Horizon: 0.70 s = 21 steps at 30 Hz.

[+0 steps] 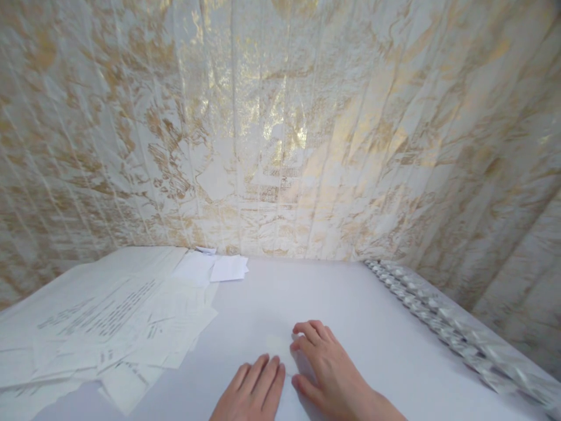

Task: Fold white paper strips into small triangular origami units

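My left hand [255,389] lies palm down on the white tabletop [298,292], its fingers stretched out. Just to its right, my right hand [328,362] rests with bent fingers and the thumb held apart, and nothing shows in its grasp. A faint pale shape, perhaps white paper [277,344], lies by the fingertips; it blends into the table and its outline is hard to make out. Whatever is under the left palm is hidden.
Overlapping printed sheets [118,316] spread across the left side. Small white paper pieces [229,268] sit at the back left. Rows of silvery, crinkled strips [438,321] run along the right edge. A white and gold patterned curtain [280,128] hangs behind the table.
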Each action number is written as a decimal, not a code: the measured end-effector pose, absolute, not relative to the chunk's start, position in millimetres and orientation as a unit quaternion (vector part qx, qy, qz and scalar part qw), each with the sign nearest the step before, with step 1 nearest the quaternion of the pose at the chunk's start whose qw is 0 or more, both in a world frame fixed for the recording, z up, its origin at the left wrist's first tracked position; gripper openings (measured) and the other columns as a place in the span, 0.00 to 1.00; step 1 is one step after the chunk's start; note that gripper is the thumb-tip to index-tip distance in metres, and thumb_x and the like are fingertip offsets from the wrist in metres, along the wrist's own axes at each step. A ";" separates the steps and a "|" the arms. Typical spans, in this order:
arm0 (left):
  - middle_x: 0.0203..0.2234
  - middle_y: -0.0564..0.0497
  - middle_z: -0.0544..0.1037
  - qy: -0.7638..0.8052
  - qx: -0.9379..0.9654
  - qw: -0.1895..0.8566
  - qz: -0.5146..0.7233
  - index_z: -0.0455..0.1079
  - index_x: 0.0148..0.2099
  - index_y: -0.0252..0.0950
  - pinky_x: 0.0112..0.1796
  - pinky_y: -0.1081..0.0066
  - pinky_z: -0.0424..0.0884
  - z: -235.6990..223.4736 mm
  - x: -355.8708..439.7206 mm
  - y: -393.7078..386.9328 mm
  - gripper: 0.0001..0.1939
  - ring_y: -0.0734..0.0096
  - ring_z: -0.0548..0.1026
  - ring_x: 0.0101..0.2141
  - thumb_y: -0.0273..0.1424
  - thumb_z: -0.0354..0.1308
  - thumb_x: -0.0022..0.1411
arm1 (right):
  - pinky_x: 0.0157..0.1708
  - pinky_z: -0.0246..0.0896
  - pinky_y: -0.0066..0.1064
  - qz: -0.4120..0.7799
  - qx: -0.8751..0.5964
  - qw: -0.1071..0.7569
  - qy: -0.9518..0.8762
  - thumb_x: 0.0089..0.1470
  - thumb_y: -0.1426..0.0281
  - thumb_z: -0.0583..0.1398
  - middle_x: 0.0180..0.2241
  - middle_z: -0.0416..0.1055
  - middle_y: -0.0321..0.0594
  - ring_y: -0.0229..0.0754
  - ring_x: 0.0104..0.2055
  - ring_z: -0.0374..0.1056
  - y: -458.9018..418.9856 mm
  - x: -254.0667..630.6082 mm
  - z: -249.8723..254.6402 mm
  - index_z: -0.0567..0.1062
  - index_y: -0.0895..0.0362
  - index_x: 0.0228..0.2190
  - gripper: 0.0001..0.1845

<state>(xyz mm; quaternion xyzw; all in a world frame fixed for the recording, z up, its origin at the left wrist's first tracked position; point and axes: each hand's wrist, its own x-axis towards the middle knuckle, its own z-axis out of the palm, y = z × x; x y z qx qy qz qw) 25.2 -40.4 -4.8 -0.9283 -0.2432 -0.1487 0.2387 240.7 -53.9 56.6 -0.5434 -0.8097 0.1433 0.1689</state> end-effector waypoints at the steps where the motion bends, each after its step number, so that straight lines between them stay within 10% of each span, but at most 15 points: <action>1: 0.53 0.45 0.80 -0.250 -0.931 0.227 -0.140 0.69 0.59 0.32 0.44 0.66 0.70 -2.4 24.4 -39.0 0.17 0.58 0.79 0.49 0.28 0.52 0.70 | 0.58 0.53 0.43 0.144 -0.536 0.165 -0.815 0.48 0.76 0.62 0.52 0.70 0.47 0.54 0.55 0.59 -53.6 241.5 57.1 0.77 0.59 0.43 0.17; 9: 0.41 0.50 0.77 -0.400 -0.903 -0.095 -0.127 0.73 0.41 0.36 0.46 0.61 0.69 44.7 39.4 -40.9 0.14 0.58 0.73 0.42 0.39 0.67 0.58 | 0.53 0.58 0.35 0.176 -0.474 0.182 -0.844 0.48 0.81 0.62 0.46 0.73 0.42 0.47 0.50 0.64 -51.0 241.2 54.7 0.77 0.57 0.41 0.17; 21: 0.37 0.50 0.76 -0.353 -0.918 -0.074 -0.167 0.72 0.39 0.36 0.48 0.57 0.68 35.4 39.0 -32.6 0.08 0.61 0.73 0.40 0.20 0.53 0.66 | 0.51 0.58 0.33 0.183 -0.441 0.182 -0.859 0.47 0.82 0.67 0.44 0.75 0.41 0.46 0.47 0.66 -45.9 245.6 55.3 0.78 0.56 0.41 0.18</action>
